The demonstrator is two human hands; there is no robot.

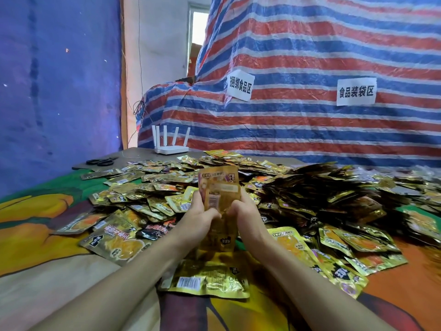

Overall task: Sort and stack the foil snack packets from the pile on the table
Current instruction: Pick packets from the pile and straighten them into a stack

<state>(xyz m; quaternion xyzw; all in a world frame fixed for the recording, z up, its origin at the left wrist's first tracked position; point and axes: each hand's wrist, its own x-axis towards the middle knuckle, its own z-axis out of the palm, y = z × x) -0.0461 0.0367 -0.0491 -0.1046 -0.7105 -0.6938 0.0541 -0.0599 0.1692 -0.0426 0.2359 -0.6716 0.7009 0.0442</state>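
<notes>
Head view: stack of packets (pixel 220 187) gripped upright between left hand (pixel 199 217) and right hand (pixel 244 215), fingers of both curled round its lower half, long axis vertical. Pile (pixel 167 180) just beyond on table (pixel 35 235), heaped higher rightward, likely handier to right hand.

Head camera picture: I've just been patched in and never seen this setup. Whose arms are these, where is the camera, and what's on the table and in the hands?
No machine here: a person works with bare hands. The single picture comes from a camera worn on the head, looking forward and down. The left hand and right hand together hold an upright stack of gold packets. A big pile of foil packets lies on the colourful cloth. A few flat packets lie between the forearms. At the back are a white router and black scissors, before a striped tarp with two paper signs.
</notes>
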